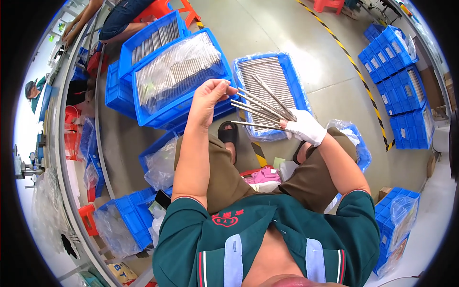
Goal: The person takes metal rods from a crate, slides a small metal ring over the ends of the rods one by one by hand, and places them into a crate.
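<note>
My right hand [306, 127], in a white glove, is closed around one end of several slim metal rods [262, 109]. The rods fan out to the left over a plastic-lined blue crate [297, 81] filled with rows of similar rods. My bare left hand [210, 99] is raised near the free ends of the rods, its thumb and fingers pinched together. Whether a rod end lies between those fingertips cannot be made out.
Stacked blue crates [143, 113] with more rods under clear plastic stand ahead on the left. More blue crates [399, 91] are piled at the right. A metal-edged bench [60, 143] runs along the left, where other people sit. Pink cloth [264, 176] lies between my feet.
</note>
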`<action>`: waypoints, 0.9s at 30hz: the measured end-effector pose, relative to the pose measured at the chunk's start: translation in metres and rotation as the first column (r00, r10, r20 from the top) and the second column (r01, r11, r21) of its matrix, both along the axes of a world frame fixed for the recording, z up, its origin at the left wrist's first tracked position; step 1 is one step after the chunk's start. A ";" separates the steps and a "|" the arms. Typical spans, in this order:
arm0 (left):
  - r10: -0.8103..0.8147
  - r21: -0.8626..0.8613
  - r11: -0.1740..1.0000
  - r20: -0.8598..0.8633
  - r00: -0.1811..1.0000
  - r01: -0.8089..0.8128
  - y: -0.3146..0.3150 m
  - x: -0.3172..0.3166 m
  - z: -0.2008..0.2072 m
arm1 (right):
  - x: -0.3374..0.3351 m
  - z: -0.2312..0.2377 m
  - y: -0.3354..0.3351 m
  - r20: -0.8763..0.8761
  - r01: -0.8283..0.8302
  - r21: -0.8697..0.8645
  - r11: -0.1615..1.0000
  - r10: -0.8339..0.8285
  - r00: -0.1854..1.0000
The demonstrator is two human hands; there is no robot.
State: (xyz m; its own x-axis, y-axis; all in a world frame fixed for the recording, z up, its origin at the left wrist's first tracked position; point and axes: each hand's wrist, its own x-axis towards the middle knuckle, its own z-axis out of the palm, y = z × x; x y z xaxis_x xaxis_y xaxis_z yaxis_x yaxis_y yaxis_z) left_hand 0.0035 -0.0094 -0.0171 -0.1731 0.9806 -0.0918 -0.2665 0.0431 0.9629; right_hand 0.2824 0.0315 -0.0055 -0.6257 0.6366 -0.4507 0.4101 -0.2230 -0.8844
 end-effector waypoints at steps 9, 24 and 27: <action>-0.138 -0.047 0.988 0.179 0.974 0.149 -0.001 0.009 -0.011 | -0.001 -0.017 0.005 -0.079 0.004 0.019 1.000 -0.002 0.997; -0.175 -0.048 0.982 0.158 0.972 0.184 -0.004 0.003 -0.010 | 0.001 0.001 0.006 -0.087 -0.079 -0.204 0.976 0.063 0.994; -0.168 -0.049 0.982 0.224 0.960 0.184 -0.005 0.005 -0.011 | 0.001 0.000 0.007 -0.064 -0.091 -0.188 0.978 0.081 0.995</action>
